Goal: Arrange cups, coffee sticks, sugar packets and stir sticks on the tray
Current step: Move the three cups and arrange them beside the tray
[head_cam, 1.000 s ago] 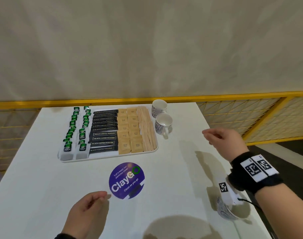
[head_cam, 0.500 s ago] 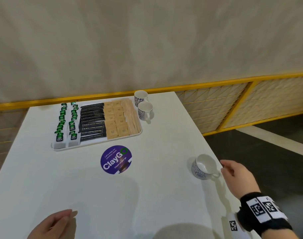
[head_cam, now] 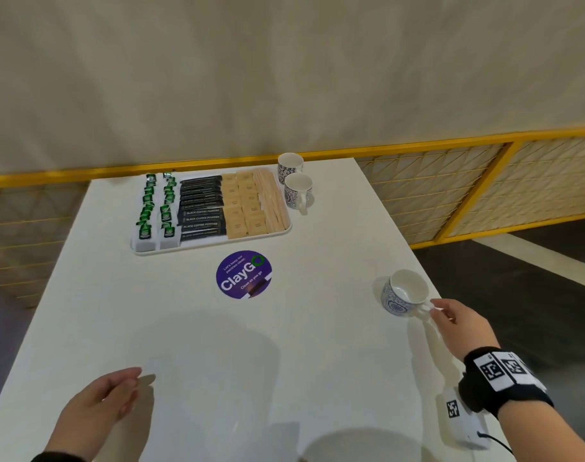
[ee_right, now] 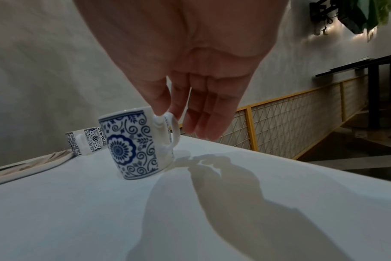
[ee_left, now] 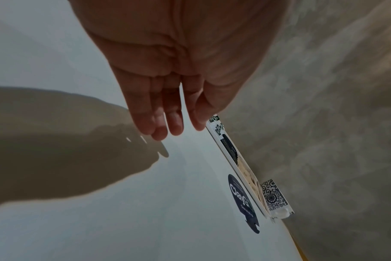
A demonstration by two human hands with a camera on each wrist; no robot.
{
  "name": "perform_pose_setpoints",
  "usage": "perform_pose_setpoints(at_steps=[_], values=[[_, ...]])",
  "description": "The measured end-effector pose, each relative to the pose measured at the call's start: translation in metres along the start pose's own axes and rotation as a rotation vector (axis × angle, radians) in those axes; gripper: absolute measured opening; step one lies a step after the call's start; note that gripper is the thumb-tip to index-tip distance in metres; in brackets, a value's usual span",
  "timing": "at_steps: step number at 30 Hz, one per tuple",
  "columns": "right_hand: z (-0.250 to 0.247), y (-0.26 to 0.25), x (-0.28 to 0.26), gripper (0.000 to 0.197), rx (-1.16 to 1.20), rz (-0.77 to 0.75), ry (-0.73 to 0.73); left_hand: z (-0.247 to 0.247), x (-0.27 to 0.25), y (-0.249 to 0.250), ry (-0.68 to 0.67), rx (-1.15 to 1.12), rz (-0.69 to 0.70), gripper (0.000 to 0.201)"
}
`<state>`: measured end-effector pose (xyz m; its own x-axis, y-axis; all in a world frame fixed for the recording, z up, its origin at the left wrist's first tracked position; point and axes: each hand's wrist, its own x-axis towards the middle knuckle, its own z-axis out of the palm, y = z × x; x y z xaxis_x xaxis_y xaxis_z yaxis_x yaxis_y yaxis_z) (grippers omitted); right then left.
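A blue-and-white patterned cup (head_cam: 405, 293) stands near the table's right edge, its handle toward me. My right hand (head_cam: 439, 311) pinches that handle between thumb and forefinger. In the right wrist view the cup (ee_right: 132, 143) leans slightly and the other fingers (ee_right: 203, 123) hang straight beside the handle. Farther back, the white tray (head_cam: 211, 246) holds black coffee sticks (head_cam: 201, 208), tan sugar packets (head_cam: 243, 205), wooden stir sticks (head_cam: 273, 201) and green-topped packets (head_cam: 156, 205). Two more cups (head_cam: 298, 190) stand just right of the tray. My left hand (head_cam: 131, 385) hovers empty over the near left, fingers relaxed.
A round purple ClayGo sticker (head_cam: 244, 274) lies on the white table in front of the tray. A yellow mesh railing (head_cam: 451, 195) runs behind and to the right of the table. The floor drops away right of the table edge (head_cam: 427, 281).
My right hand has closed the small gap to the cup and now pinches its handle. My left hand has come a little farther forward over the table.
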<state>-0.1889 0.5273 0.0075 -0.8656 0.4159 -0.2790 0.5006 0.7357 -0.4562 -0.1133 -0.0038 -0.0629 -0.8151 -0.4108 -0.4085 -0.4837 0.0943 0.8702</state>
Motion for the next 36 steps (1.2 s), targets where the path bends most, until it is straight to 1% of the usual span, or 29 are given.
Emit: perform_pose_setpoints(at_steps=[7, 11, 14, 16, 19, 26, 29, 33, 35, 36], values=[[0.005, 0.005, 0.011, 0.025, -0.012, -0.002, -0.025, -0.007, -0.001, 0.000, 0.017, -0.039, -0.029, 0.019], [0.009, 0.002, 0.015, 0.017, 0.083, -0.013, -0.079, -0.010, -0.004, -0.001, 0.020, -0.044, -0.042, 0.019], [0.013, -0.009, 0.020, 0.015, 0.174, -0.019, -0.079, -0.012, -0.009, -0.002, 0.036, -0.047, -0.064, 0.020], [0.018, -0.021, 0.028, 0.018, 0.221, -0.038, -0.075, -0.012, -0.012, -0.003, 0.043, -0.040, -0.079, 0.020], [0.031, -0.049, 0.046, 0.023, 0.251, -0.105, -0.077, -0.014, -0.016, -0.004, 0.068, -0.046, -0.085, 0.018], [0.067, -0.141, 0.086, 0.021, 0.368, -0.195, -0.112, -0.025, -0.019, -0.011, 0.113, 0.004, -0.097, 0.018], [0.085, -0.169, 0.105, 0.023, 0.372, -0.213, -0.119, -0.027, -0.021, -0.012, 0.156, 0.027, -0.078, 0.019], [0.102, -0.190, 0.125, 0.017, 0.409, -0.185, -0.110, -0.031, -0.013, -0.023, 0.091, 0.033, 0.002, 0.021], [0.107, -0.195, 0.132, 0.021, 0.424, -0.169, -0.105, -0.036, -0.006, -0.039, 0.069, 0.029, 0.020, 0.025], [0.109, -0.197, 0.135, 0.019, 0.420, -0.169, -0.100, -0.041, 0.000, -0.054, 0.043, -0.019, 0.021, 0.027]])
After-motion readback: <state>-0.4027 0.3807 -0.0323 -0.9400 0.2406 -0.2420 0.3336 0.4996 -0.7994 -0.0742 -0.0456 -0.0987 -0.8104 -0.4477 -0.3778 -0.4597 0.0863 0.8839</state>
